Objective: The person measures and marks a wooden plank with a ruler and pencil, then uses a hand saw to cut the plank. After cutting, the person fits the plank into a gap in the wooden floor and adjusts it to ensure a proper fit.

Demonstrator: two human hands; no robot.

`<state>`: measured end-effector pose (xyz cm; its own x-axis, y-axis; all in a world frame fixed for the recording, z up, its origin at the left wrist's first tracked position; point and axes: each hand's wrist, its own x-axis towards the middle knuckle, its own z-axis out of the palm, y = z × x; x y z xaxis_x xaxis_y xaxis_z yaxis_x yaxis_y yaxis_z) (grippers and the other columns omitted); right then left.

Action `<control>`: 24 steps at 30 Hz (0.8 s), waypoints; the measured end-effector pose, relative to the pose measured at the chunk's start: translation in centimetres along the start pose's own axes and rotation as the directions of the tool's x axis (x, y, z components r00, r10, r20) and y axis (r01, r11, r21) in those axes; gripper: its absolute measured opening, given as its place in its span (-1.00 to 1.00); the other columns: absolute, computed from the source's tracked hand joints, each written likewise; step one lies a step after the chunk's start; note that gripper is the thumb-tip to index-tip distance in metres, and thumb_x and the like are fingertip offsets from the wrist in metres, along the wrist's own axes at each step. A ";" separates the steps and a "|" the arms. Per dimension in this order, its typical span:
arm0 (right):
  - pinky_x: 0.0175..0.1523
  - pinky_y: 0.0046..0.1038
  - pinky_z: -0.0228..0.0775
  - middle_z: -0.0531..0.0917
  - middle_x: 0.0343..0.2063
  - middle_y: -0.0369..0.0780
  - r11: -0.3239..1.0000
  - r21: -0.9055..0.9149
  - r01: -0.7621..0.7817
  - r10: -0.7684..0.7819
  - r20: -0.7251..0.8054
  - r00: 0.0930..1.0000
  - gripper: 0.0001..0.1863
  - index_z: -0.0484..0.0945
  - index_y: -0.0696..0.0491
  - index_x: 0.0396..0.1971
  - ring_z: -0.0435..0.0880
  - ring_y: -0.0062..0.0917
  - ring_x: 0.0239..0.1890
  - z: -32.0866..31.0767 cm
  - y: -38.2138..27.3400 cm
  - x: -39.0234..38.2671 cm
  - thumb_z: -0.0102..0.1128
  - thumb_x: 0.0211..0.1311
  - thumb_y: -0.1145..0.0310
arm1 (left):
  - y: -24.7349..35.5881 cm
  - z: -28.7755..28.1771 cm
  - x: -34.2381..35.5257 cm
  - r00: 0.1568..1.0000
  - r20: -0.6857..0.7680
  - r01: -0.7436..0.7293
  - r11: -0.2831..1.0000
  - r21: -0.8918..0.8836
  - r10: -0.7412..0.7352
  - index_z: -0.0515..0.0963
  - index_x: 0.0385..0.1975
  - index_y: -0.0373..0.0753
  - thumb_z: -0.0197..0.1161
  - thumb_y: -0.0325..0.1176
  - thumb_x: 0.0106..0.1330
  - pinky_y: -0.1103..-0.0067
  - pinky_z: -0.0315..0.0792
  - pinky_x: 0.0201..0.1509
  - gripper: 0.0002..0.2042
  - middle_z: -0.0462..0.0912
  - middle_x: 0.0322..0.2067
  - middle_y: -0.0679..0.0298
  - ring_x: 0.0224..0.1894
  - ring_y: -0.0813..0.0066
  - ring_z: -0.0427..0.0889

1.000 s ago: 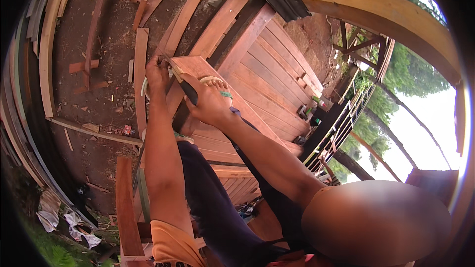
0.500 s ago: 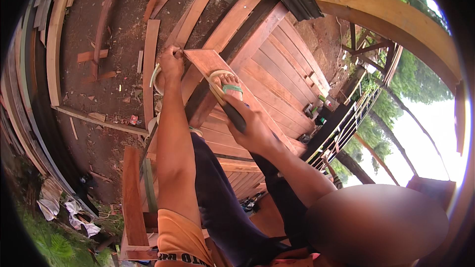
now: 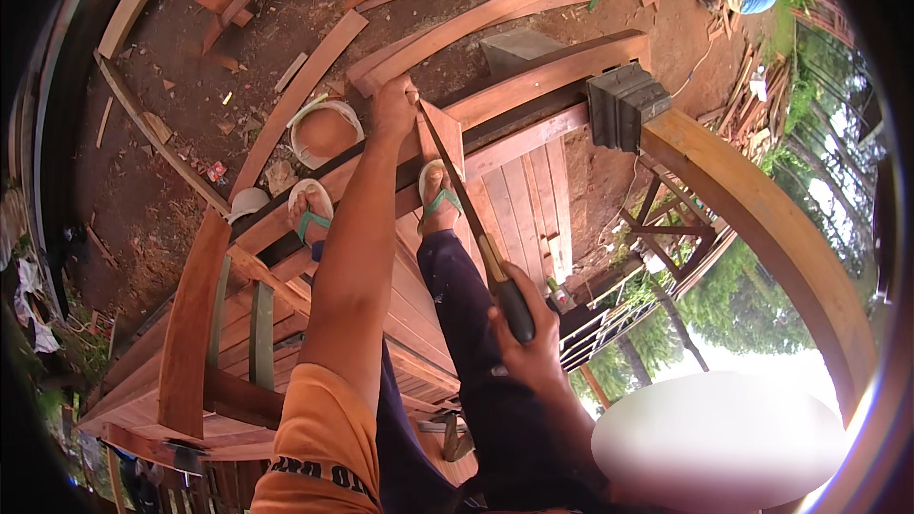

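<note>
Blade (image 3: 452, 167) slants between both hands (image 3: 539, 338) over a reddish board (image 3: 449, 126).

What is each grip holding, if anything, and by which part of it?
The right grip holds a long, dark, narrow-bladed tool by its black handle. Whether the left grip, near the blade's far end, holds anything cannot be told.

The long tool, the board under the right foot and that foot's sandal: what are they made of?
The long tool: its thin dark front looks like metal, the tan part perhaps wood; the black handle, slightly shiny, could be plastic or rubber. The board: wood, reddish-brown and flat, apparently unpainted. The sandal: perhaps rubber or foam, with a pale sole and smooth green straps.
</note>
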<state>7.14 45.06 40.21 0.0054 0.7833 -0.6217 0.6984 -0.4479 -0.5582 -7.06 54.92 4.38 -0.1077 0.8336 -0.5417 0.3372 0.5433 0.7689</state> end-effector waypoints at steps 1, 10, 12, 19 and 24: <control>0.16 -0.25 0.57 0.69 0.05 0.09 1.000 -0.021 -0.005 0.005 0.035 0.999 -0.41 0.43 0.11 0.33 0.72 -0.15 0.13 -1.2 -0.3 -0.7 0.23 0.26 0.57 | 0.1 -0.7 -0.7 0.999 -0.041 0.002 1.000 -0.027 -0.003 0.61 -0.37 -0.36 0.28 -0.54 0.27 0.24 0.54 -0.14 -0.97 0.69 -0.37 -0.10 -0.23 -0.04 0.72; 0.15 -0.45 0.49 0.70 0.01 -0.01 0.989 0.058 -0.134 0.131 0.055 0.990 -0.43 0.47 0.15 0.28 0.69 -0.40 0.04 5.4 2.0 14.2 0.27 0.23 0.54 | 1.6 -0.5 -1.1 1.000 -0.018 -0.012 0.991 -0.134 0.009 0.56 -0.40 -0.35 0.25 -0.62 0.23 0.26 0.52 -0.20 -0.97 0.65 -0.41 -0.08 -0.24 -0.03 0.72; 0.19 -0.41 0.49 0.70 0.02 -0.02 0.996 0.045 -0.073 0.071 0.046 0.996 -0.43 0.45 0.12 0.32 0.69 -0.40 0.06 2.3 -0.5 6.9 0.24 0.27 0.53 | 0.9 -0.8 -0.1 0.998 -0.061 -0.029 0.996 -0.087 0.024 0.56 -0.40 -0.35 0.25 -0.61 0.24 0.24 0.52 -0.16 -0.97 0.66 -0.37 -0.08 -0.21 -0.07 0.71; 0.14 -0.43 0.52 0.70 0.01 -0.02 0.996 0.004 0.089 -0.089 -0.011 0.996 -0.43 0.47 0.10 0.31 0.71 -0.41 0.00 5.7 4.7 12.1 0.24 0.26 0.54 | 0.2 0.1 -0.4 0.996 -0.052 -0.071 0.997 -0.035 0.069 0.58 -0.33 -0.33 0.32 -0.55 0.27 0.18 0.52 -0.09 -0.94 0.67 -0.30 -0.09 -0.13 -0.10 0.69; 0.12 -0.41 0.52 0.70 0.00 0.02 1.000 0.017 0.010 -0.011 0.014 1.000 -0.42 0.45 0.11 0.32 0.70 -0.40 0.01 5.6 2.9 10.3 0.29 0.28 0.50 | 0.1 -0.3 -0.9 0.997 -0.051 -0.061 0.988 -0.143 0.054 0.60 -0.35 -0.31 0.34 -0.53 0.24 0.18 0.53 -0.10 -0.94 0.69 -0.27 -0.08 -0.15 -0.08 0.71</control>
<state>5.20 49.38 29.11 -0.0122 0.7818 -0.6234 0.6862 -0.4469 -0.5739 -7.18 54.29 5.04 -0.1370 0.8657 -0.4814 0.2058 0.5003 0.8411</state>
